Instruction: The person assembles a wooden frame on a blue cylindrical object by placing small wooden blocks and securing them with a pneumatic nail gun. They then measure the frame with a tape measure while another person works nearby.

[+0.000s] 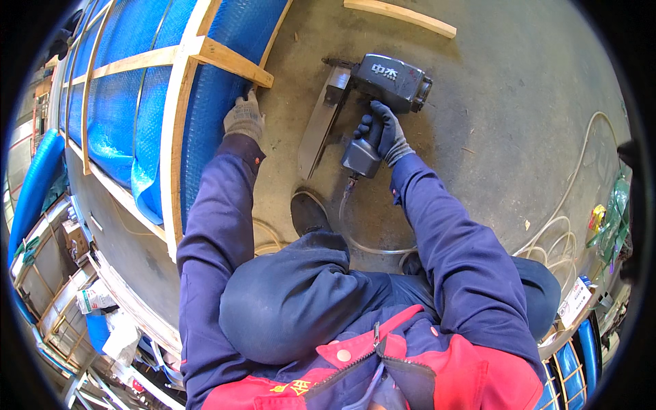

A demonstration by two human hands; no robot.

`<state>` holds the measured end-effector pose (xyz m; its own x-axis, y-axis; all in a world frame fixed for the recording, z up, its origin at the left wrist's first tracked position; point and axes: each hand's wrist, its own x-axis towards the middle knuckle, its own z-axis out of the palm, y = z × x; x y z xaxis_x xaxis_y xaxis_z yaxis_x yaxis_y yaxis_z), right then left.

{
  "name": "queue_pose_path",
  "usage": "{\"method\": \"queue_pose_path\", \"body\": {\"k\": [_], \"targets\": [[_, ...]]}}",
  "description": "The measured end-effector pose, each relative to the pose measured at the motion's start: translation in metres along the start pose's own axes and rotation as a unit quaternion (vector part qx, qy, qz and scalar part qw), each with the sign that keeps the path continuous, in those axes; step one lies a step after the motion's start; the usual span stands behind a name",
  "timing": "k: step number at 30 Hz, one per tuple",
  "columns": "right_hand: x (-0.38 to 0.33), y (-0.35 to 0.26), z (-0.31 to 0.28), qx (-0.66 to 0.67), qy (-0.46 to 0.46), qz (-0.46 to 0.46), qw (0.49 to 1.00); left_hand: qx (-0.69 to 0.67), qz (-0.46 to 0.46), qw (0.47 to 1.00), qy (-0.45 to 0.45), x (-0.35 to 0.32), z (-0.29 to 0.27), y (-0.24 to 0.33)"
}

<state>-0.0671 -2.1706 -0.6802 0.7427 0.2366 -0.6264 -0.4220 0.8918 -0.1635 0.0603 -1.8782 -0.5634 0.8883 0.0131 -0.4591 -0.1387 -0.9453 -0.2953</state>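
Note:
My right hand (389, 133), in a dark glove, is wrapped round the handle of a black nail gun (389, 78). The gun's long metal magazine (321, 126) slants down to the left, and an air hose joins the base of the handle. On the left, my left hand (244, 119), in a grey glove, rests against a blue-wrapped bundle (222, 102), its fingers stretched out just below the end of a wooden crosspiece (236, 61). Its fingertips are partly hidden at the bundle's edge. The crosspiece meets a long upright batten (176, 130) of the crate frame.
A loose wooden strip (403, 15) lies on the concrete floor (506, 137) at the far side. A clear hose (581, 171) loops along the right. Shelving with clutter (96, 297) stands at lower left, and a white box (576, 301) at lower right. My shoe (311, 210) is close to the magazine.

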Motion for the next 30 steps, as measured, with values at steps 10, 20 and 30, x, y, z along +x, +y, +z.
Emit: {"method": "queue_pose_path", "body": {"k": [10, 20, 30], "targets": [[-0.022, 0.004, 0.019, -0.013, -0.038, 0.027, 0.999, -0.39, -0.061, 0.918, -0.013, -0.037, 0.148, 0.028], [-0.049, -0.002, 0.039, -0.023, -0.09, 0.055, 0.994, -0.482, -0.069, 0.857, 0.17, -0.112, 0.109, 0.073], [-0.05, -0.002, 0.044, -0.052, -0.101, 0.041, 0.993, -0.511, -0.047, 0.837, 0.193, -0.112, 0.105, 0.067]]}}
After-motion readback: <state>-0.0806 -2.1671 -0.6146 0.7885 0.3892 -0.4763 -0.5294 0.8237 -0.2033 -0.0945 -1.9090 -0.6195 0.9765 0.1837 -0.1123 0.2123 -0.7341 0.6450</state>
